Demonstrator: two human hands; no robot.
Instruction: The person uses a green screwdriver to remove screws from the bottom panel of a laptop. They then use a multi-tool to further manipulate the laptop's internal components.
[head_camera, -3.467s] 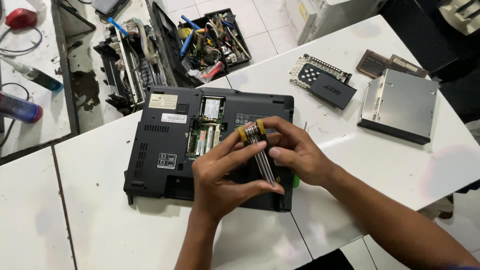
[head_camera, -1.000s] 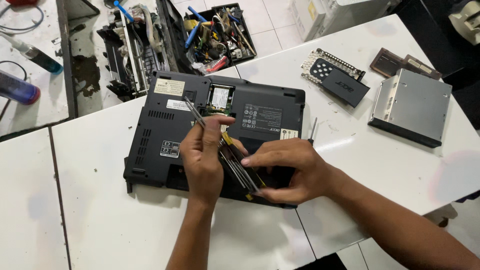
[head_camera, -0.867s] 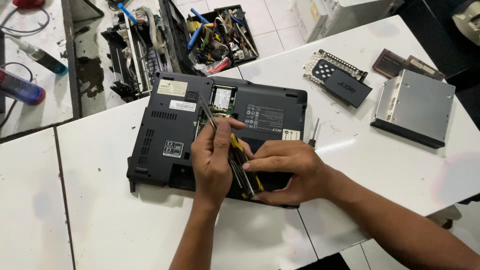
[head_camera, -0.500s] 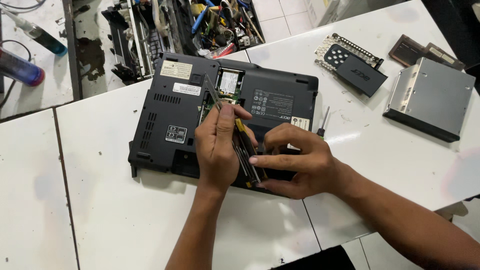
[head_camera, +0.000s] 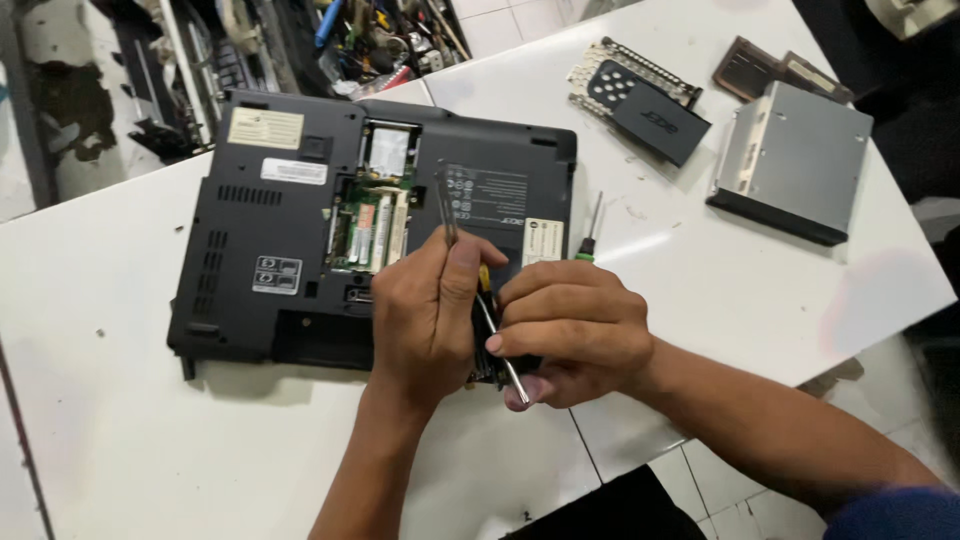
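Left hand (head_camera: 425, 315) curled, fingers pinched, right hand (head_camera: 575, 330) clenched just beside it

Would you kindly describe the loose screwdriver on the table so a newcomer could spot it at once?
Start at the black laptop lying upside down on the white table. Just past its right edge, a small screwdriver lies by itself on the bare tabletop. Unlike the screwdrivers bunched in the hands, nobody touches it, and its handle end is green.
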